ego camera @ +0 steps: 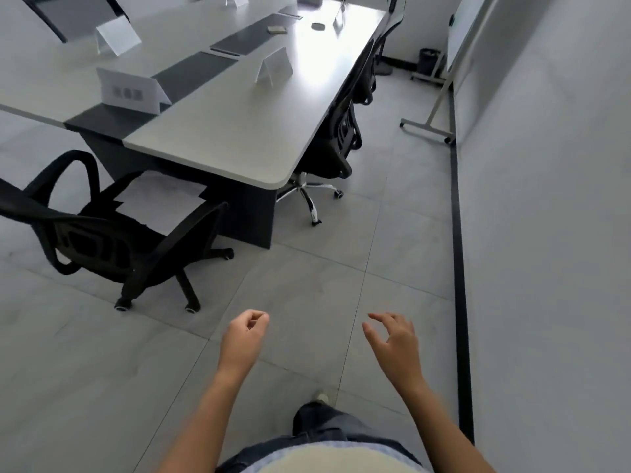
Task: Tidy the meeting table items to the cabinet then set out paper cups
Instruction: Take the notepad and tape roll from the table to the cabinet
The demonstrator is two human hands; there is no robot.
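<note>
The long white meeting table point(218, 141) with a dark centre strip stretches away at the upper left. On it stand several white tent name cards, such as one near the end point(131, 92) and one further along point(275, 67). A small flat object point(276, 29) and a round disc point(318, 26) lie far down the table. My left hand point(244, 337) hangs over the floor with fingers curled and nothing in it. My right hand point(392, 337) is beside it, fingers apart and empty. Both are well short of the table. No paper cups or cabinet are visible.
A black office chair point(112, 233) stands at the table's near end, with papers on its seat. More chairs point(345, 131) are tucked along the right side. A whiteboard stand point(433, 107) and small bin point(428, 59) sit by the right wall. Grey tiled floor lies between me and the table.
</note>
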